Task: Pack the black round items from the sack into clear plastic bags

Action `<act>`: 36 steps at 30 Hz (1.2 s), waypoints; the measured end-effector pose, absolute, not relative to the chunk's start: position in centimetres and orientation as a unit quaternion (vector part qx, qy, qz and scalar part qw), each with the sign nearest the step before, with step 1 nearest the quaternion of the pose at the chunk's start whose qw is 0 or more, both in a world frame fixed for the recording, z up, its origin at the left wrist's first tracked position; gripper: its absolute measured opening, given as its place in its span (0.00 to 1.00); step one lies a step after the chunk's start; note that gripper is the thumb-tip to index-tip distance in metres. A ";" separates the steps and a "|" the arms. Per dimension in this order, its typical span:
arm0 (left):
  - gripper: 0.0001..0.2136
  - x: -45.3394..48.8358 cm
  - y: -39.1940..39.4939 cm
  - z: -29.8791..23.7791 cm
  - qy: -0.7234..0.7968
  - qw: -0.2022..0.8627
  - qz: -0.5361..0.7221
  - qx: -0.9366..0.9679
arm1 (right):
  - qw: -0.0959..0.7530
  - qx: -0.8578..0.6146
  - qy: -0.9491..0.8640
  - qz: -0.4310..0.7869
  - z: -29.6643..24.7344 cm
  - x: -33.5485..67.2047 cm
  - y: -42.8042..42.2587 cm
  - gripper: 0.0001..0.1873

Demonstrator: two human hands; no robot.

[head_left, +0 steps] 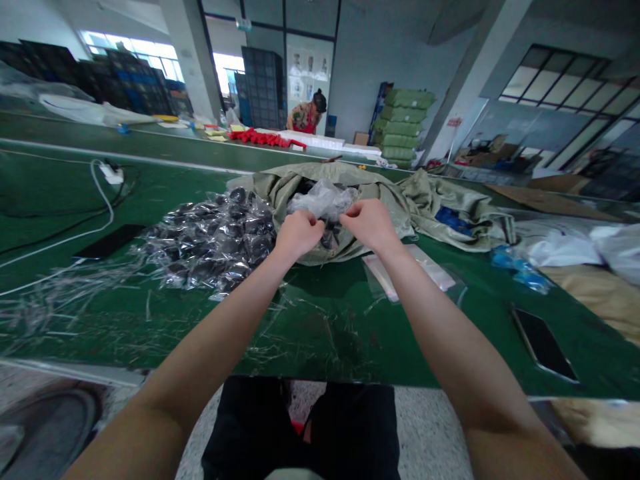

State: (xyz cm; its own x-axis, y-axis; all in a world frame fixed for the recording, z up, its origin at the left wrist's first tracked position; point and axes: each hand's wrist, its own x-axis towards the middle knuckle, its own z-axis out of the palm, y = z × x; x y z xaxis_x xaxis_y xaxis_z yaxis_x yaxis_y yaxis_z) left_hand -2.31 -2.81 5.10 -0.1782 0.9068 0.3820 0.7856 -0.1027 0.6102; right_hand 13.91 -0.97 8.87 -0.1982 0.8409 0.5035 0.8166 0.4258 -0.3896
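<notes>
We held both arms stretched forward, wrists bent down. Our left hand (pixel 299 235) and right hand (pixel 371 223) sat close together, each curled shut and pinching the crinkled clear plastic bag (pixel 324 199). That bag lay in the open mouth of an olive sack (pixel 430 197) in the middle of the green tabletop (pixel 350 333). A heap of small bagged dark parts (pixel 215 240) lay just left of the sack, and a dark phone (pixel 543 343) lay well to the right. Far back in the hall, another person (pixel 310 113) stood near stacked green bundles (pixel 405 127).
</notes>
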 end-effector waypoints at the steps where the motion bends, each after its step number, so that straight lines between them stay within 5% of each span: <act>1: 0.12 -2.2 -2.9 5.1 0.666 0.078 0.383 0.635 | 0.331 -0.533 -0.779 0.019 8.9 13.9 -0.9 0.08; 36: 0.12 -1.8 -3.4 -0.3 0.678 0.122 0.357 0.631 | 0.233 -0.518 -0.823 0.011 5.8 13.5 -0.8 0.11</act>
State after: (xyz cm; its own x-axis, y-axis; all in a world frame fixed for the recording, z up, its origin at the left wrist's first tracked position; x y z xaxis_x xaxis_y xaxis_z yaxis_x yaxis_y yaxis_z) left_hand -1.83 -3.44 -0.26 -0.1734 0.9430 0.2841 0.7683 -0.0510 0.6381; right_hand 13.54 -0.80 5.84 -0.3539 0.8580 0.3723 0.8481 0.4622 -0.2589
